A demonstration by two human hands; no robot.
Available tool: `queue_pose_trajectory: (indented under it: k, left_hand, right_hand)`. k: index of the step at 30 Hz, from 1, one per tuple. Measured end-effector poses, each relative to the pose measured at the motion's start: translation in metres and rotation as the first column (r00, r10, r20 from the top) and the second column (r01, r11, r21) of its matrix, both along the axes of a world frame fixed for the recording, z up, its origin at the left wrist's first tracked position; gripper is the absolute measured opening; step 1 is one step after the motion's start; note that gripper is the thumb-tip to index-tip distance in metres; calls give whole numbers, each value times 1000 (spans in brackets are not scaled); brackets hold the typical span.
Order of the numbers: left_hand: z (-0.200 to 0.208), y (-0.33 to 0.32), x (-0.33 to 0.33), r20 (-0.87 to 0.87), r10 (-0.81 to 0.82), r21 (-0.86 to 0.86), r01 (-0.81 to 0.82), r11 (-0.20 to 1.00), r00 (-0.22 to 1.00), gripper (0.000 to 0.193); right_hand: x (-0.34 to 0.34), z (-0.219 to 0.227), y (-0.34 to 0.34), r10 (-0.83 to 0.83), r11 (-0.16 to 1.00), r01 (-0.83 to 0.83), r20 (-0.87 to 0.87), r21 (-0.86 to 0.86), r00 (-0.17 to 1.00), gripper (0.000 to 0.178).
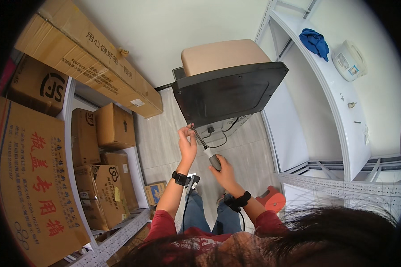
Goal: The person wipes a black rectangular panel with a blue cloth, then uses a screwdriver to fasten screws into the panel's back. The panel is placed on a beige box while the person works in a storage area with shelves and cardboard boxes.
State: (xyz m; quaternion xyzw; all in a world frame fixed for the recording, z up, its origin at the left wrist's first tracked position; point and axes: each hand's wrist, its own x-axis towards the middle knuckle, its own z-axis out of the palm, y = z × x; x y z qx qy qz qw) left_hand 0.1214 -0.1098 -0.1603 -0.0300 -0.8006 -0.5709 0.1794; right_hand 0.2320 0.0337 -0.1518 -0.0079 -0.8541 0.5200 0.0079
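My right hand [226, 172] is wrapped around the grey handle of a screwdriver [213, 159], whose dark shaft slants up and left. At the tip, my left hand [187, 144] has its fingertips pinched about the end of the shaft; a small screw there, if any, is too small to make out. Both the tip and those fingertips meet the lower left corner of a large black panel [229, 95]. Behind the panel rises a tan, rounded block [227, 54]. Beneath it shows a pale body with a black plug [210, 129] and a loose cable.
Cardboard boxes [116, 122] fill the shelving on the left, and a long carton [93, 58] leans there. On the right shelf lie a blue cloth [315, 43], a white plastic tub [349, 61] and small metal parts [352, 105]. A red round object [271, 200] is by my right forearm.
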Motion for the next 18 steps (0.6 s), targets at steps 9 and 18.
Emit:
queue_pose_trajectory:
  k: [9, 18]
  left_hand:
    - [26, 2, -18, -96, -7, 55, 13, 998, 995, 26]
    - [31, -5, -16, -6, 131, -254, -128, 959, 991, 36]
  right_hand:
    - [-11, 25, -1, -6, 1000, 7, -57, 18, 998, 45]
    - [-14, 30, -6, -14, 1000, 14, -36, 2, 999, 44]
